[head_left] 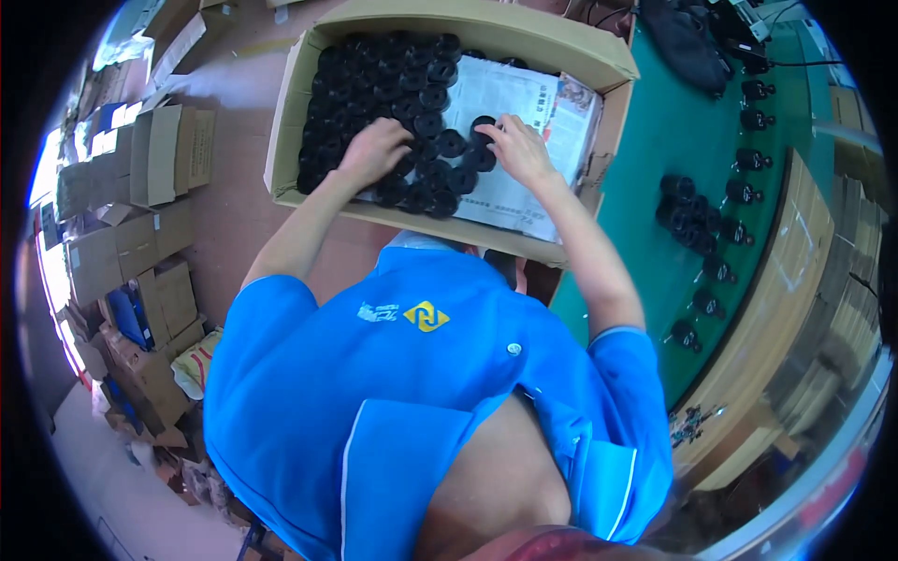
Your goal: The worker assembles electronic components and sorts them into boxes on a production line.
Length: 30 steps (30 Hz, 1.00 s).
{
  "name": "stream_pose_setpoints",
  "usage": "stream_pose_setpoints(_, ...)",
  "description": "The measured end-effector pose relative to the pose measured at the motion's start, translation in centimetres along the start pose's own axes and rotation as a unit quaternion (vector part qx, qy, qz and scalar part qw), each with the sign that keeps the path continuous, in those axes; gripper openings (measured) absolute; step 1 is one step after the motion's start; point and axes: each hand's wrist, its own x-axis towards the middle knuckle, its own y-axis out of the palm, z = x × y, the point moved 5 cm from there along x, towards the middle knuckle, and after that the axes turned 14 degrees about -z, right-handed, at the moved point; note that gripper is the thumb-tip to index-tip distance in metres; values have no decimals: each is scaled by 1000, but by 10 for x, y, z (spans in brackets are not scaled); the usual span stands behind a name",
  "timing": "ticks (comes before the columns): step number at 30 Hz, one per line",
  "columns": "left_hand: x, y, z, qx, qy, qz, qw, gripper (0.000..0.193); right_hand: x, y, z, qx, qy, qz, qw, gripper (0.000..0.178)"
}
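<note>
An open cardboard box (290,122) in front of me holds many black round parts with hollow centres (383,70), packed close together on its left side. My left hand (377,148) rests over these parts with its fingers bent and closed together. Whatever lies under those fingertips is hidden. Near the middle of the box, my right hand (516,148) grips a black round part (484,122) between thumb and fingers, at the edge of the packed group. Newspaper (505,89) covers the layer on the right side of the box.
To the right is a green work surface (617,252) with a cluster of black parts (687,215) and a row of black pieces with stems (745,192). A dark bag (687,47) lies at its far end. Cardboard boxes (164,154) are stacked on the left.
</note>
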Motion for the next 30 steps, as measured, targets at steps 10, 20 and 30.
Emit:
stream_pose_setpoints(10, -33, 64, -57, 37, 210, 63, 975, 18, 9, 66, 25, -54, -149, 30, 987, 27)
stream_pose_setpoints(20, -61, 79, -46, 68, 142, 59, 986, 22, 12, 74, 48, -175, -241, 21, 954, 15)
stream_pose_setpoints(30, -58, 97, -45, 77, 129, 72, 986, 15, -1, 35, 11, -117, -76, -27, 990, 17)
